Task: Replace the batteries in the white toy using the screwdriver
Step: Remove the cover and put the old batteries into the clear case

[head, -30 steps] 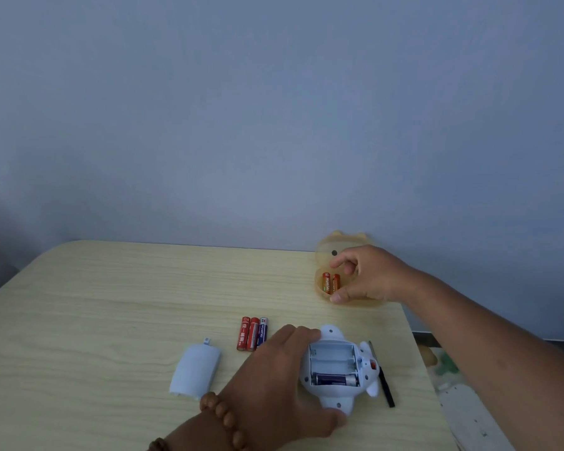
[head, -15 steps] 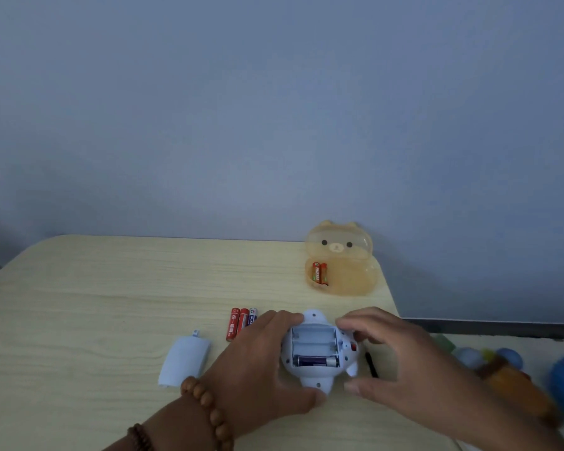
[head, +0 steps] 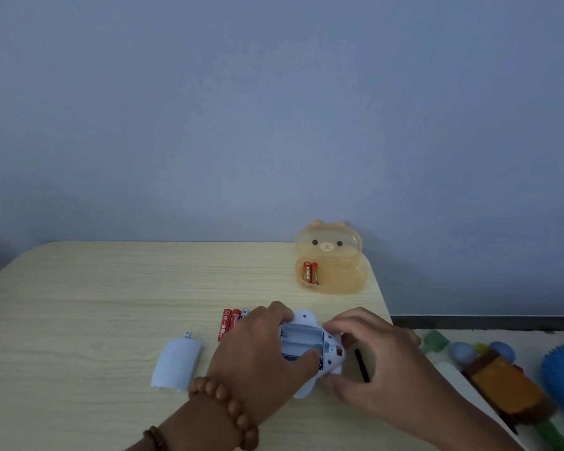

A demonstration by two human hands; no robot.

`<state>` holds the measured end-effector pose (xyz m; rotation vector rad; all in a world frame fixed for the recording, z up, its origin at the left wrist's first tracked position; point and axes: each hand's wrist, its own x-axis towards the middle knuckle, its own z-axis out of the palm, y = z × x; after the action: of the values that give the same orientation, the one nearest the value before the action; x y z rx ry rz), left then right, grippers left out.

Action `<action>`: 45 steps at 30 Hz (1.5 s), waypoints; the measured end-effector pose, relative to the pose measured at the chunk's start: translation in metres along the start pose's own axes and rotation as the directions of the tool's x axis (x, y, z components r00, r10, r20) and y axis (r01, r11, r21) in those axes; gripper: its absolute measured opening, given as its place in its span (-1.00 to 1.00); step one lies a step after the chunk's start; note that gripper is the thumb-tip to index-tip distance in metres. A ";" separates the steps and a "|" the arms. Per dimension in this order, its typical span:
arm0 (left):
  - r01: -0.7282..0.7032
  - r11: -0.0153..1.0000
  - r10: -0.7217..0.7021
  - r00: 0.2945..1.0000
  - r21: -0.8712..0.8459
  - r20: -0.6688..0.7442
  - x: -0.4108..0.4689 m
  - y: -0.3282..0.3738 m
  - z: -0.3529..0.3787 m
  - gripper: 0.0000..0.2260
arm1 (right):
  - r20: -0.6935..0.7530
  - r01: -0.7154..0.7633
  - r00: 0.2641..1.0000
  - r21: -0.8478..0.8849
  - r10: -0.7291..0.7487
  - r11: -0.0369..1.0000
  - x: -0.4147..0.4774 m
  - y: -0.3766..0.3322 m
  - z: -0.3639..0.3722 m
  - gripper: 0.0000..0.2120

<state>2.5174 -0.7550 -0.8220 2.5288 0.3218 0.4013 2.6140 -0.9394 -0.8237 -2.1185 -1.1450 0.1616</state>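
Nearest to the camera, both hands hold the white toy [head: 306, 346] on the right part of the tabletop [head: 95, 304]. The left hand [head: 258, 353], with a bead bracelet [head: 228, 405] on its wrist, covers the toy's left side, and its thumb lies across the lower part of the open battery compartment, so what sits in the bottom slot is hidden. The right hand [head: 381, 362] has its fingers [head: 345, 320] closed on the toy's right end, and they hide that edge. Whether this hand also holds a battery cannot be told.

Just right of the toy a thin black screwdriver [head: 361, 364] lies on the tabletop, partly behind the right hand. To the left lies the white battery cover [head: 176, 364], apart from the toy. Behind the left hand three batteries [head: 230, 322] lie side by side, two red and one partly hidden; their print is too small to read.

Farther back, near the far right corner, stands an open orange bear-face box [head: 332, 278] with two orange batteries [head: 310, 272] inside; one label seems to read "HUATAI". Off the tabletop at the right, blurred colourful toys [head: 502, 379] are cut off by the frame edge.
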 end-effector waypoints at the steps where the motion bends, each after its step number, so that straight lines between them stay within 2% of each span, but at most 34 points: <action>1: 0.016 1.000 -0.016 1.000 0.014 0.005 0.001 0.002 0.001 -0.56 | 0.001 0.004 1.000 -0.001 -0.004 1.000 0.000 0.000 0.001 -0.58; 9: 0.072 0.995 -0.077 0.994 0.068 0.072 0.005 0.008 0.002 -0.39 | -0.020 0.026 0.999 -0.013 -0.026 1.000 0.002 0.000 0.002 -0.58; 14: 0.071 0.992 -0.075 0.996 0.103 0.040 0.003 0.016 0.003 -0.43 | 0.003 0.030 1.000 -0.033 -0.030 0.999 0.005 0.002 0.001 -0.59; 18: 0.059 0.990 -0.062 0.998 0.125 0.017 0.004 0.015 0.005 -0.61 | 0.006 0.018 1.000 -0.072 -0.018 0.997 0.006 0.002 -0.001 -0.57; 23: 0.095 0.994 -0.099 0.991 0.052 0.086 0.004 0.012 0.002 -0.44 | 0.014 0.019 1.000 -0.087 -0.017 0.996 0.007 0.002 -0.002 -0.56; 31: 0.193 0.974 -0.204 0.975 0.115 0.093 0.008 0.029 0.001 -0.42 | 0.032 0.026 0.999 -0.081 -0.023 0.996 0.007 -0.001 -0.001 -0.57; 36: 0.134 0.986 -0.144 0.985 0.102 0.095 0.007 0.033 0.001 -0.53 | 0.029 0.023 0.999 -0.077 -0.021 0.997 0.008 0.000 -0.002 -0.54; 40: 0.033 0.997 -0.041 0.993 0.072 0.110 0.008 0.027 -0.005 -0.77 | 0.018 0.007 1.000 -0.081 -0.006 0.997 0.008 -0.001 -0.003 -0.56; 42: -0.025 0.993 0.009 0.991 0.119 0.133 0.008 0.024 -0.006 -0.85 | 0.024 0.001 1.000 -0.081 0.001 0.997 0.008 -0.002 -0.003 -0.58; 45: -0.129 0.978 0.097 0.977 0.167 0.188 0.005 0.019 -0.008 -0.68 | 0.025 -0.006 1.000 -0.079 0.008 0.997 0.007 -0.002 -0.004 -0.58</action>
<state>2.5219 -0.7648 -0.8043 2.7438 0.1498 0.1932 2.6188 -0.9352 -0.8175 -2.1957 -1.1766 0.1494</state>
